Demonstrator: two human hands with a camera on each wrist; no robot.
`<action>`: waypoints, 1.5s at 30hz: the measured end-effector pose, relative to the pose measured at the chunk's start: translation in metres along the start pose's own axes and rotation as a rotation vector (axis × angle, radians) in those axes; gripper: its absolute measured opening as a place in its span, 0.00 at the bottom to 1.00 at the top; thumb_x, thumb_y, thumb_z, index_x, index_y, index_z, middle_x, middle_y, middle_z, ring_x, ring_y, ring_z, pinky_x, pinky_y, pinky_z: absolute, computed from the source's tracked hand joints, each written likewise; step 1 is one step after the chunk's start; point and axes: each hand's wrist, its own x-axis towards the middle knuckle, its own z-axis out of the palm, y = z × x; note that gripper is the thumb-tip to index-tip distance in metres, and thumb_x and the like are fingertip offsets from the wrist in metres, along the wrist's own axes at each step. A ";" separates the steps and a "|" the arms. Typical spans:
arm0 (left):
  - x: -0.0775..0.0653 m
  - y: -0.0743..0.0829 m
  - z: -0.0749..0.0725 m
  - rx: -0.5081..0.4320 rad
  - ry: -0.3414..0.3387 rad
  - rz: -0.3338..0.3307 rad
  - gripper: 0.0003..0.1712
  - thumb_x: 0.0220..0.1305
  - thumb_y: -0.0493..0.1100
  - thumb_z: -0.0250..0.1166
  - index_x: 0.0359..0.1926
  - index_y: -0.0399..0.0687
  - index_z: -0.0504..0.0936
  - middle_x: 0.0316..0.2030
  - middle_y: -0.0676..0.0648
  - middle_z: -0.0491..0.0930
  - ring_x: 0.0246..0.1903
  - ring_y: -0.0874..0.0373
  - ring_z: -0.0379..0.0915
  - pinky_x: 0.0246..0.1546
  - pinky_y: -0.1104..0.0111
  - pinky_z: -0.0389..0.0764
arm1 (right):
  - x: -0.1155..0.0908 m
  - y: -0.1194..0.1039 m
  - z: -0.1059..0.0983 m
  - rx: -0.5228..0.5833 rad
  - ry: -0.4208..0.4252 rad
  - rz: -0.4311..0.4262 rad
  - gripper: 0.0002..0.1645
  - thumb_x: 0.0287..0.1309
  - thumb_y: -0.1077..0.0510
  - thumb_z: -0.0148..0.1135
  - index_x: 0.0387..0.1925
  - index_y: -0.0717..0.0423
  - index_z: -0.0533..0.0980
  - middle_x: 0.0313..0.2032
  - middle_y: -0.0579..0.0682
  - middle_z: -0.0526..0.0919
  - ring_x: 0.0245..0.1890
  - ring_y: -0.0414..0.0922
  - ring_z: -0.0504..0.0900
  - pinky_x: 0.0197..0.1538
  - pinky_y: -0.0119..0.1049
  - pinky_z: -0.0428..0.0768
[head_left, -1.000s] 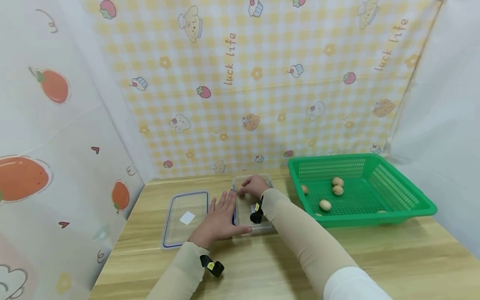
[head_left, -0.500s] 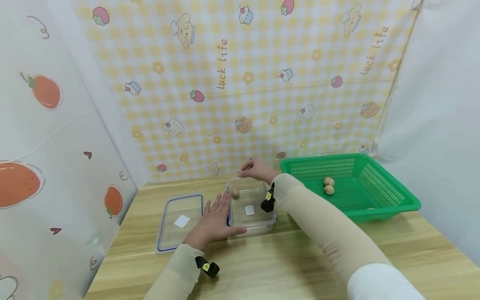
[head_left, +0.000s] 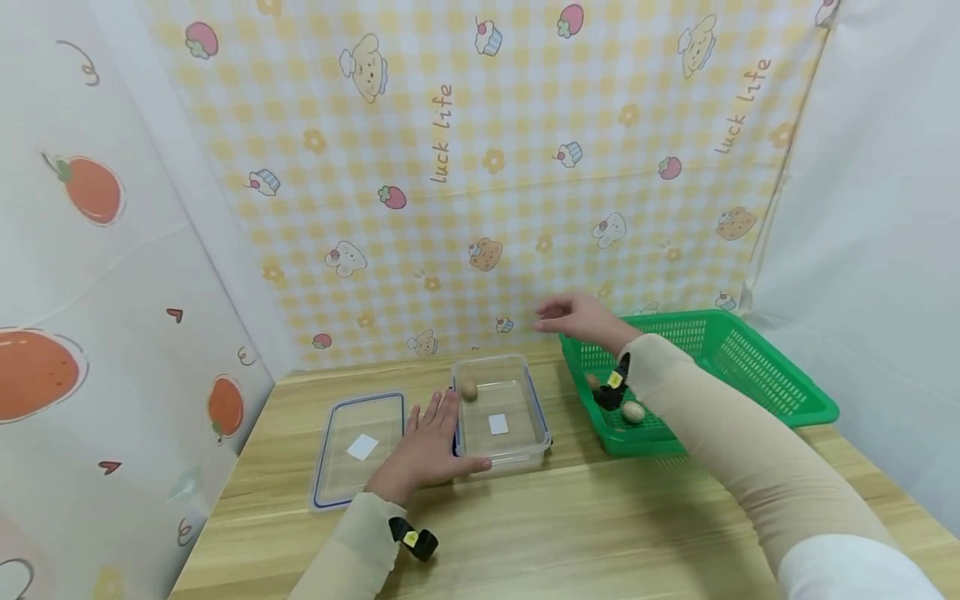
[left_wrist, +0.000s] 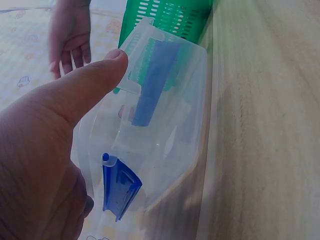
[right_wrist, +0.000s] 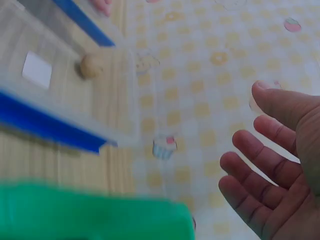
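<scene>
In the head view a clear plastic food container (head_left: 517,454) with blue side clips stands on the table. One walnut (head_left: 469,390) lies in its back left corner, and a white square label (head_left: 498,424) shows on its floor. My left hand (head_left: 426,442) rests against the container's left side, fingers spread and thumb along the front. My right hand (head_left: 576,319) is in the air over the left edge of the green basket (head_left: 810,408), relaxed and holding nothing. Beneath its wrist a walnut (head_left: 633,412) lies in the basket; the arm hides part of the inside.
A clear lid (head_left: 337,450) with a blue seal lies flat to the left of the container, partly behind my left hand. The wooden table (head_left: 525,533) ends at a checked cloth (head_left: 442,250) hanging at the back. White sheets hang at both sides.
My right hand has let go of the walnut in the container, lifted out, and moved right to the basket. My left hand has kept its place at the container. The head view has shifted slightly.
</scene>
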 end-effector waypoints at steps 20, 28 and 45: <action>-0.004 0.002 0.000 -0.029 0.013 0.018 0.74 0.53 0.85 0.54 0.80 0.38 0.40 0.80 0.40 0.38 0.79 0.44 0.30 0.75 0.42 0.36 | -0.017 0.106 -0.034 -0.010 -0.075 -0.057 0.32 0.68 0.55 0.65 0.68 0.63 0.70 0.60 0.63 0.79 0.60 0.59 0.78 0.59 0.56 0.78; -0.006 0.005 0.000 -0.043 0.004 0.013 0.73 0.54 0.84 0.56 0.80 0.38 0.40 0.80 0.40 0.37 0.79 0.45 0.28 0.75 0.42 0.34 | -0.019 0.136 -0.032 -0.006 -0.159 -0.072 0.36 0.65 0.49 0.68 0.68 0.61 0.70 0.61 0.62 0.78 0.60 0.59 0.77 0.57 0.52 0.80; -0.004 0.002 0.003 -0.037 -0.002 -0.002 0.73 0.54 0.85 0.54 0.81 0.40 0.38 0.80 0.42 0.36 0.79 0.46 0.27 0.75 0.42 0.35 | -0.013 0.178 -0.014 -0.055 -0.324 -0.099 0.42 0.57 0.44 0.74 0.66 0.61 0.72 0.55 0.55 0.82 0.55 0.54 0.79 0.53 0.50 0.81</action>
